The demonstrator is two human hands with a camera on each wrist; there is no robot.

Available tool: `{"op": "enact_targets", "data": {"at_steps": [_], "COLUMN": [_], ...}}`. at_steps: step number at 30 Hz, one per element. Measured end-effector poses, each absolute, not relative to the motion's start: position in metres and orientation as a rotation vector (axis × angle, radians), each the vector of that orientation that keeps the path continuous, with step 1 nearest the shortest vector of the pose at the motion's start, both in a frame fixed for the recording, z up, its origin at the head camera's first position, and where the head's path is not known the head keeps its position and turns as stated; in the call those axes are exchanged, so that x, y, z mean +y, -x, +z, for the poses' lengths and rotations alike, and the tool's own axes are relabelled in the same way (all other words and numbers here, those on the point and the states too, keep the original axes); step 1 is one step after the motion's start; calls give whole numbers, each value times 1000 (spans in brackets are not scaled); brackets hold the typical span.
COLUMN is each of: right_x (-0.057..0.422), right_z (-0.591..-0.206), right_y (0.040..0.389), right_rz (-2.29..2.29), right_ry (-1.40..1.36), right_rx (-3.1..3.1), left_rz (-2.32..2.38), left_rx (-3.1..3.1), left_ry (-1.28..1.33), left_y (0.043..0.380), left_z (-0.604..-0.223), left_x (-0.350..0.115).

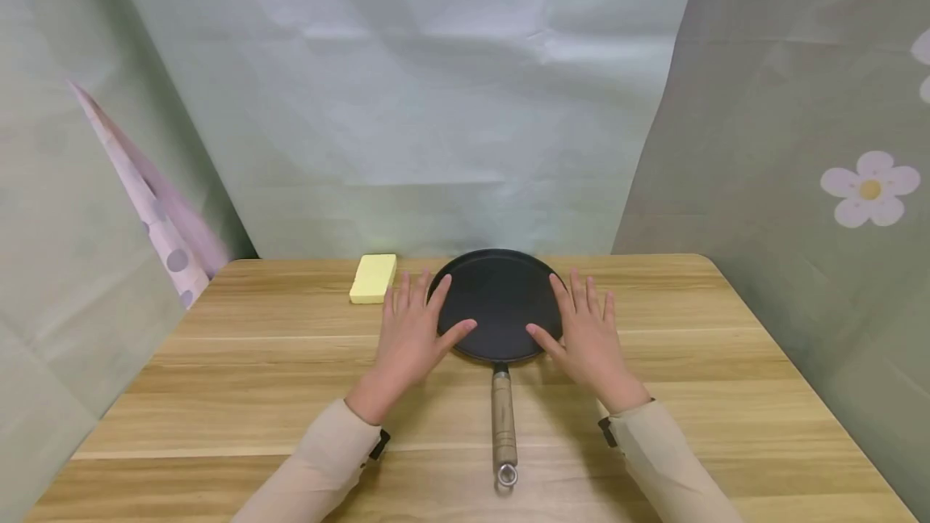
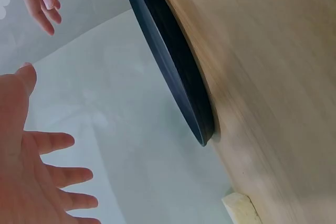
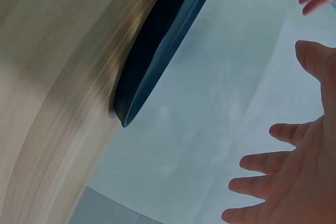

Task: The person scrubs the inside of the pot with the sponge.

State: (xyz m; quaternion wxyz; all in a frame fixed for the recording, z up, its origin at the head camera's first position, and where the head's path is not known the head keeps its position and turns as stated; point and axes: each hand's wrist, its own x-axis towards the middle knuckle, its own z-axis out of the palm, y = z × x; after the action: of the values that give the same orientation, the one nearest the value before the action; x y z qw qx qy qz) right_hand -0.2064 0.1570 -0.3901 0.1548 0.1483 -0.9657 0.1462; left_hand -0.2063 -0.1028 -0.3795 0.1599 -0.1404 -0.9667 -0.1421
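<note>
A flat black pan (image 1: 500, 305) lies on the wooden table, its wooden handle (image 1: 503, 418) with a metal ring end pointing toward me. My left hand (image 1: 412, 333) hovers over the pan's left side, fingers spread and straight. Over the right side hovers my right hand (image 1: 587, 339), spread in the same way. Both wrist views show a gap between the hands and the pan (image 2: 170, 59), so neither touches it. Just beyond the left fingertips, a yellow sponge-like block (image 1: 374, 278) rests near the table's back edge.
The wooden table (image 1: 240, 394) narrows toward its back edge. Pale green cloth (image 1: 436, 103) hangs behind it, with more cloth at both sides; the right one carries a flower print (image 1: 869, 189). A pinkish dotted fold (image 1: 170, 240) hangs at the left.
</note>
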Motion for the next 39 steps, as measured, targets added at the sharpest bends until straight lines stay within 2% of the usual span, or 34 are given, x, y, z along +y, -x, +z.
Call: {"op": "enact_targets", "data": {"at_steps": [24,39], "right_x": [158,153], "right_z": [-391,-394], "right_y": [197,189], "right_rz": [815,1389], "right_ry": [-537,-440], "right_rx": [-2716,-2715], "left_rz": [-423,-476], "left_rx": [-2597,-2505], "left_ry": [439,437], "left_y": [216,238], "left_z": [-368,-366], "left_x": [-121,-151]}}
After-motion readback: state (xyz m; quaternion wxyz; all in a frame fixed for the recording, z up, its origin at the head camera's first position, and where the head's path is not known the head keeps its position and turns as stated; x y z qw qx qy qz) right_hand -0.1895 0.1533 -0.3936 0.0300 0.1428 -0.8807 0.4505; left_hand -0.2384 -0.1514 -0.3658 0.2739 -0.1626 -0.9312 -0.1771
